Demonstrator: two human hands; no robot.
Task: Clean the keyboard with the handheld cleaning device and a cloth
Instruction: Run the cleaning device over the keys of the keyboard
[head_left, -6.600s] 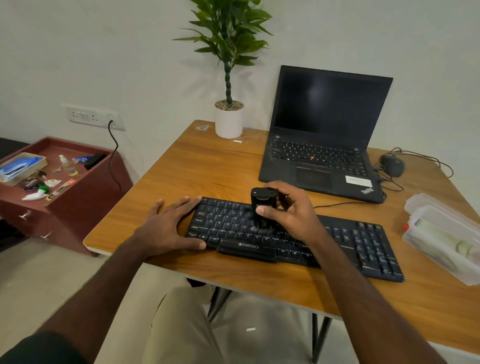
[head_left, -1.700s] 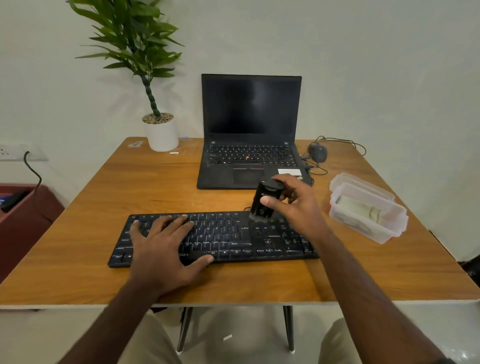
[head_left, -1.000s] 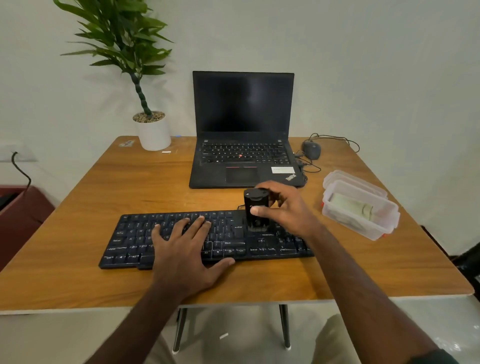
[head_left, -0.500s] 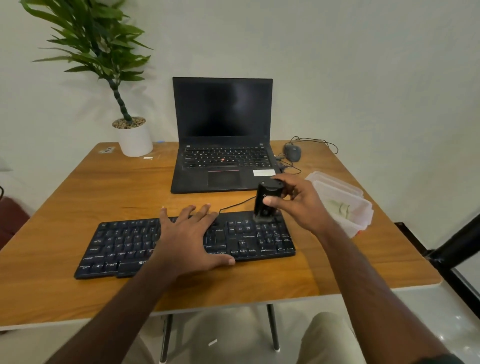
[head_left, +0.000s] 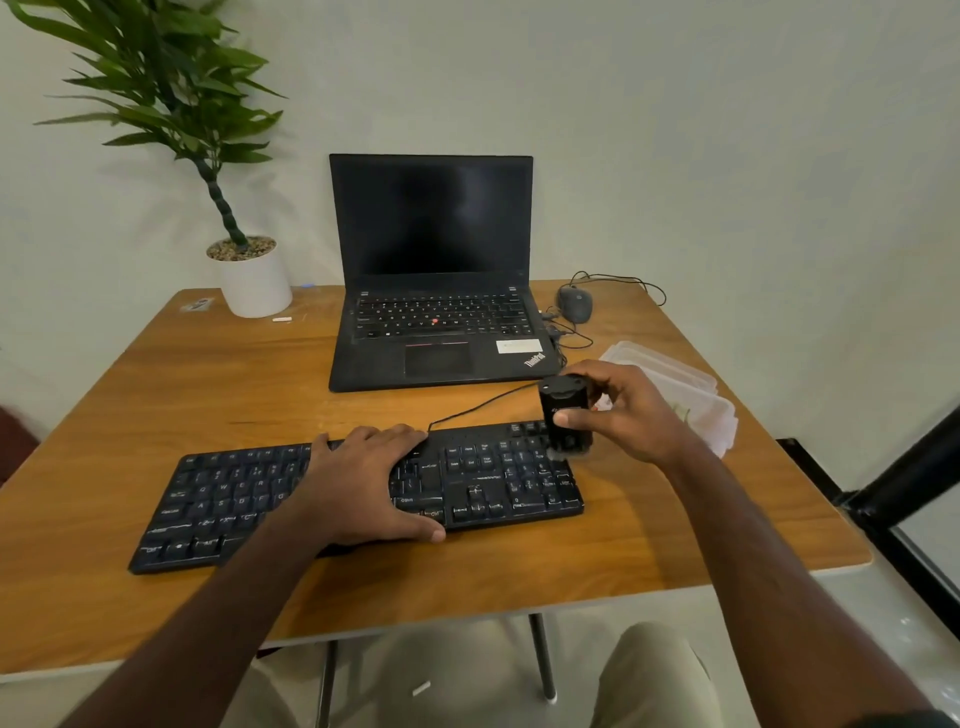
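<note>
We see the black keyboard (head_left: 358, 493) lying across the near part of the wooden table (head_left: 260, 395), slightly skewed, its cable running up toward the laptop (head_left: 436, 312) behind it. Our left hand (head_left: 363, 483) lies flat on the middle keys, fingers fairly straight and thumb at the front edge, pressing down to steady the board and gripping nothing. Our right hand (head_left: 628, 410) has its thumb and fingers curled round the handheld cleaning device (head_left: 565, 418), a stubby black cylinder held upright with its lower end on or just over the top-right corner keys; we cannot tell whether it truly touches. No cloth is plainly visible; something pale sits in the clear plastic container (head_left: 691, 400) just beyond the right hand, but we cannot say what. We judge 3 risks from here: the device is at the very corner, so a stroke further right could run it off the keys onto the wood; the right hand, close to the container, could nudge it toward the table edge; and if the left palm lifts, the light board may slide under the device's push
</note>
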